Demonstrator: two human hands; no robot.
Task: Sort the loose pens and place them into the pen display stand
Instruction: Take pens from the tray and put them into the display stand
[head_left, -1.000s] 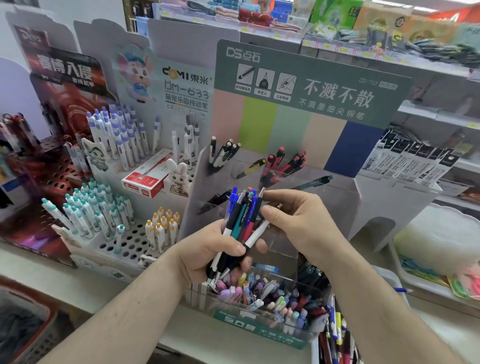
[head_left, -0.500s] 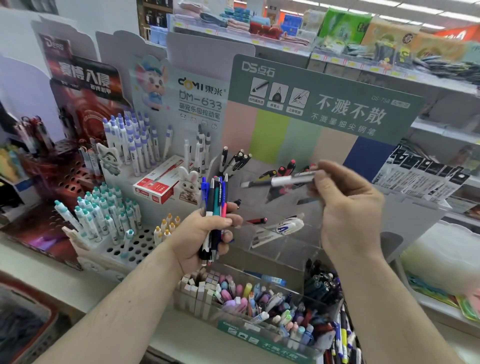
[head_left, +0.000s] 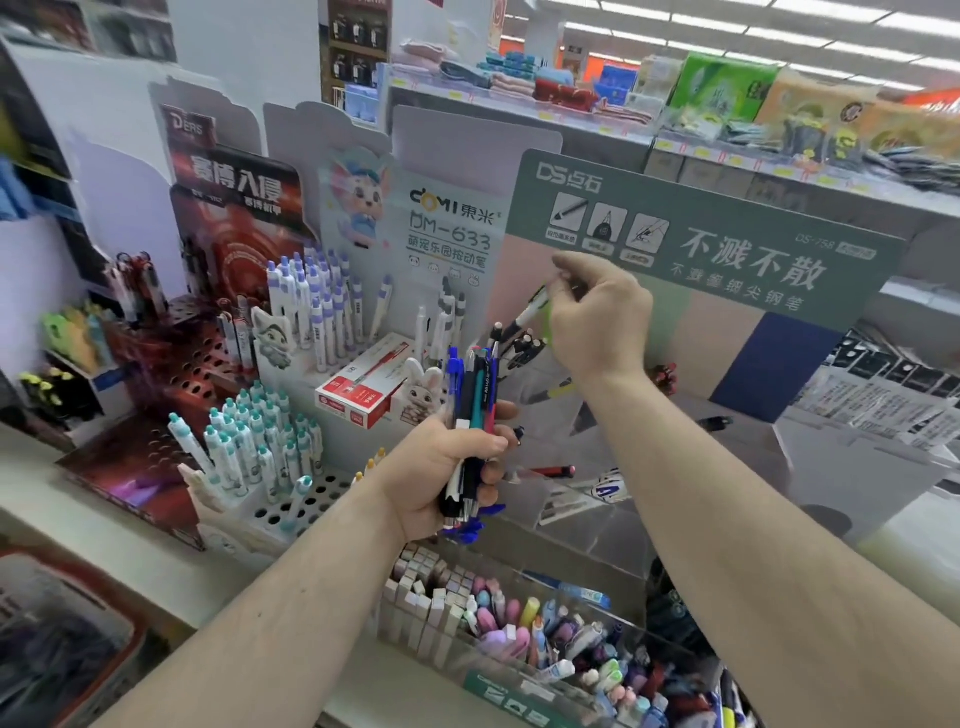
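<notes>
Since a moment ago the right hand (head_left: 597, 312) has swung its white-and-black pen (head_left: 530, 312) left to the pen display stand (head_left: 701, 249). Pinched at its upper end by the fingers (head_left: 569, 283), tip down over the capped pens (head_left: 524, 343) already there, it looks light, stiff and slick. Below, the left hand (head_left: 447, 462) grips a bundle of pens (head_left: 475, 405) around the barrels.

right hand (head_left: 597, 317) raised, pen (head_left: 530, 312) tilted down

Bright, even illumination from ceiling strip lights (head_left: 727, 39) (upper right); shadows are faint and soft. Wide-angle distortion bows the shelf edges (head_left: 519, 111) toward the frame margins. Motion blur softens the whole view, most in the corners, and small print on the display header (head_left: 727, 260) is perhaps unreadable.
</notes>
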